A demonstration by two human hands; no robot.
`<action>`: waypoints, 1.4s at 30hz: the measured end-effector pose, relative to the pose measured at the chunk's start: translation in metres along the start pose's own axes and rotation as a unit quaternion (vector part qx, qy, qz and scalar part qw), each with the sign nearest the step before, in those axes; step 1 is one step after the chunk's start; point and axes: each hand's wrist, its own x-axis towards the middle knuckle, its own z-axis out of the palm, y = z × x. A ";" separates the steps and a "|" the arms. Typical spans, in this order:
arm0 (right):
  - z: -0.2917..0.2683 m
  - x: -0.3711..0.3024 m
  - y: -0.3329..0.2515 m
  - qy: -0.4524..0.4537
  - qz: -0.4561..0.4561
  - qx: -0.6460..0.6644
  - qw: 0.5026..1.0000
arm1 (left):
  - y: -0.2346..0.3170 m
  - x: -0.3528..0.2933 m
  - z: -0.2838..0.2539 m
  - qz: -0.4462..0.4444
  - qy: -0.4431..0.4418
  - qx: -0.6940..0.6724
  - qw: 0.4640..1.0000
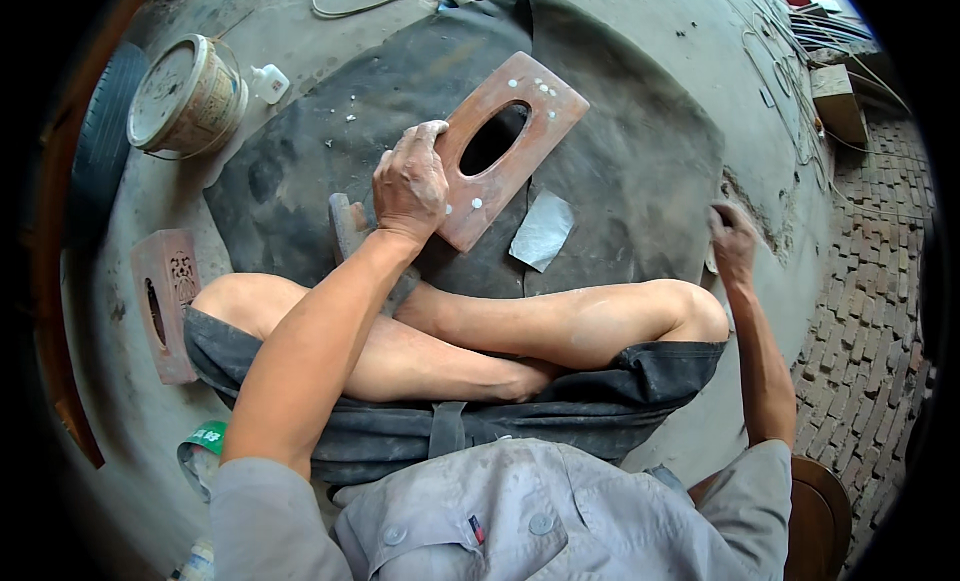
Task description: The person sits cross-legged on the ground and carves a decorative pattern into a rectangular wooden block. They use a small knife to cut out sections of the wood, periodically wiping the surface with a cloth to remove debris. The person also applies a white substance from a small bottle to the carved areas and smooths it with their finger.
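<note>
My left hand (412, 181) grips the left side of a reddish-brown tissue box cover (548, 111), its fingers closed over the edge. The cover has an oval opening in its top face and several white spots of filler near its ends. It is tilted over the dark mat (640, 181). A grey piece of sandpaper or sheet (542, 230) lies on the mat beside the cover. Far to the right, my right hand (733, 239) is lowered near the mat's edge with its fingers curled; what they hold, if anything, is hidden. A small block (347, 226) sits partly behind my left wrist.
A second carved box cover (165, 306) stands on the floor by my left knee. Beyond it are a lidded bucket (188, 96), a small white bottle (270, 84) and a tyre (103, 131). Cables (775, 71) and a box (838, 103) lie at the far right.
</note>
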 end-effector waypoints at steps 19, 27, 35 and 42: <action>0.098 -0.031 -0.286 -0.092 -0.410 -0.004 0.907 | -0.006 0.001 0.004 0.011 0.031 0.013 0.999; 0.092 -0.044 -0.279 -0.149 -0.360 -0.081 0.918 | -0.005 0.003 0.004 0.012 0.026 0.017 0.999; 0.091 -0.051 -0.270 -0.250 -0.275 -0.041 0.927 | -0.004 0.003 0.005 0.001 0.012 0.023 1.000; 0.088 -0.056 -0.269 -0.236 -0.292 -0.093 0.922 | -0.004 0.001 0.001 -0.002 -0.010 -0.001 1.000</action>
